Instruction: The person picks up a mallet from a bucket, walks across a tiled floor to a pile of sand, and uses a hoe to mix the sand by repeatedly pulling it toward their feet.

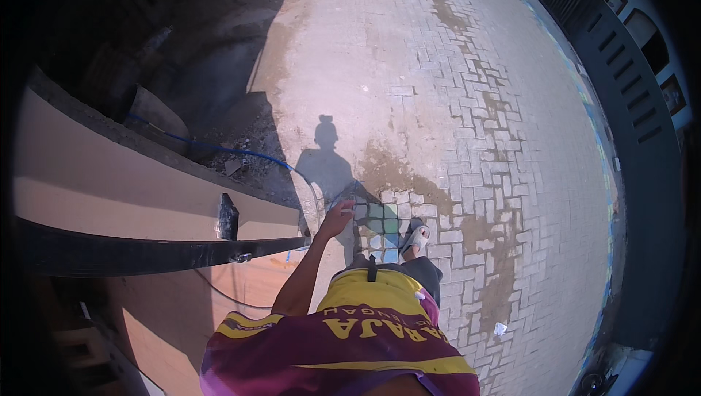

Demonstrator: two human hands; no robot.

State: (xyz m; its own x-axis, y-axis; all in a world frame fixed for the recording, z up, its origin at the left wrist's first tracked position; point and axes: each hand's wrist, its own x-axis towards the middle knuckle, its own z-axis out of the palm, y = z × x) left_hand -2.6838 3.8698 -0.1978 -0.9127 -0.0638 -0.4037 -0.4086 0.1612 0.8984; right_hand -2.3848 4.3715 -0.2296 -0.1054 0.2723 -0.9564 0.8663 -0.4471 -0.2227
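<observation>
My left hand hangs low beside my body, over the edge of the paving. Its fingers are loosely spread, and I make out nothing held in them. A thin blue hose runs from the rubble at the left and curves down close to this hand; I cannot tell whether they touch. Below the hand lie paving blocks, some tinted blue and green. My sandalled foot is on the pavers just right of them. My right hand is out of the picture.
A pinkish wall and a dark metal rail stand close on my left. Rubble and a grey cylindrical container lie in shade beyond. A dark gate borders the paved lane at right. White litter lies on it.
</observation>
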